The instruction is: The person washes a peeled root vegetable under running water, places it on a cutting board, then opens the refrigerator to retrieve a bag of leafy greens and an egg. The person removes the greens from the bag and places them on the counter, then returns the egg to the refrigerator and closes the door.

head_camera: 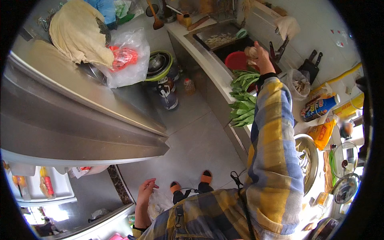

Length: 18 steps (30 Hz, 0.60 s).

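Note:
My right hand [262, 60] is stretched out over the sink, its fingers closed on a pale brown, bulb-like thing [251, 52] that I cannot name for sure. Below it in the sink sits a red plastic basin [235, 61]. Leafy greens [243, 109] lie on the counter edge beside my right forearm. Low at my left side, my left hand [147, 187] has its fingers partly bent, next to a clear plastic bag [159, 202]; whether it holds the bag is hidden. A green-rimmed strainer [241, 33] rests at the sink's far edge.
An open refrigerator door [75, 120] reaches in from the left. Stacked basins [159, 66], a dark jug [168, 96] and a bottle [189, 86] stand by the floor. Knives [315, 61] hang on the right wall. A metal bowl [312, 162] and a blue bottle [319, 108] occupy the right counter.

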Each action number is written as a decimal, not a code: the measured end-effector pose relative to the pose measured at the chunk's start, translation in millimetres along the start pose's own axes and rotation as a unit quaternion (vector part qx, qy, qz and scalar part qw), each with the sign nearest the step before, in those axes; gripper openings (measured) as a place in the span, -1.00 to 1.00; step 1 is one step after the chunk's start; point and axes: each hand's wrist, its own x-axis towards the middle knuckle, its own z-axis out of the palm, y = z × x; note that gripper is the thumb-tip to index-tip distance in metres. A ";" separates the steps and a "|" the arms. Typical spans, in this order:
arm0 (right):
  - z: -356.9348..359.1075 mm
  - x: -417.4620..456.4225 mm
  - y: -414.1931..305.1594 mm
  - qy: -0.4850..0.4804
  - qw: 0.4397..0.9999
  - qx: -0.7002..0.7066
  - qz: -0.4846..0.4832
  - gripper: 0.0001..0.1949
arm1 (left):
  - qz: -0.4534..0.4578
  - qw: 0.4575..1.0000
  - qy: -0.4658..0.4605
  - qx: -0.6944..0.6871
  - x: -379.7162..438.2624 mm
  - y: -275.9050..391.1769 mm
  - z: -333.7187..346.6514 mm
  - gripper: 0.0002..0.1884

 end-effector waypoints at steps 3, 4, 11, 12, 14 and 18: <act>-24.8 14.1 6.6 -0.008 0.989 -0.092 -0.119 -0.39 | -0.012 1.000 0.006 -0.001 1.0 3.3 -3.4 -0.71; -12.4 4.0 -6.1 0.015 0.996 -0.038 -0.083 -0.43 | -0.010 1.000 0.009 -0.007 3.6 8.4 -2.7 -0.71; 10.7 -68.2 -54.6 -0.184 0.980 -0.056 -0.051 -0.52 | 0.056 0.996 0.057 -0.038 3.2 29.1 -30.1 -0.63; 18.3 -97.3 -64.8 -0.186 0.970 -0.140 -0.063 -0.55 | 0.033 0.992 0.092 -0.075 -2.3 46.1 -34.2 -0.62; 24.3 -150.3 -81.6 -0.277 0.901 -0.309 -0.127 -0.59 | 0.046 0.973 0.153 -0.166 -10.0 59.6 -50.9 -0.63; 27.4 -281.5 -93.5 -0.446 0.737 -0.488 -0.145 -0.74 | 0.200 0.879 0.355 -0.248 -6.9 64.6 -95.7 -0.66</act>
